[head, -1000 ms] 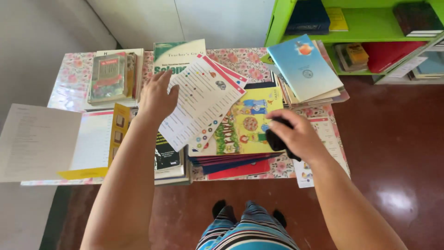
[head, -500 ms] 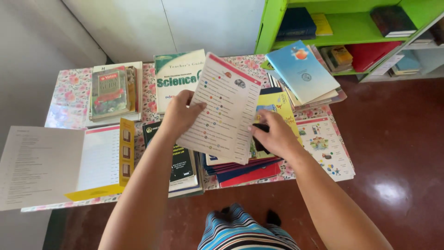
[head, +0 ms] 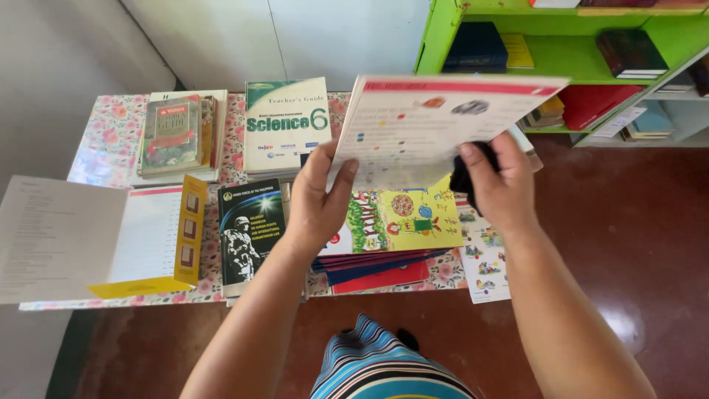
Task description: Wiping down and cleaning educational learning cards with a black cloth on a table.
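My left hand (head: 319, 198) grips the lower left edge of a thin white booklet (head: 436, 118) with a red top band, lifted and tilted flat above the table. My right hand (head: 496, 181) touches the booklet's lower right edge and also clutches a dark cloth (head: 465, 174). Under the booklet lies a yellow children's book (head: 402, 218) on top of a stack of thin red and blue books (head: 384, 267).
A floral-covered table (head: 111, 133) carries a green and white science book (head: 286, 125), a dark book with a soldier on it (head: 249, 229), an old book stack (head: 177, 133) and an open white and yellow folder (head: 96, 236). A green shelf (head: 576, 52) with books stands right.
The booklet has risen and tilted flatter, toward the camera. My right hand came up from the yellow book to the booklet's right edge. The view shifted slightly.
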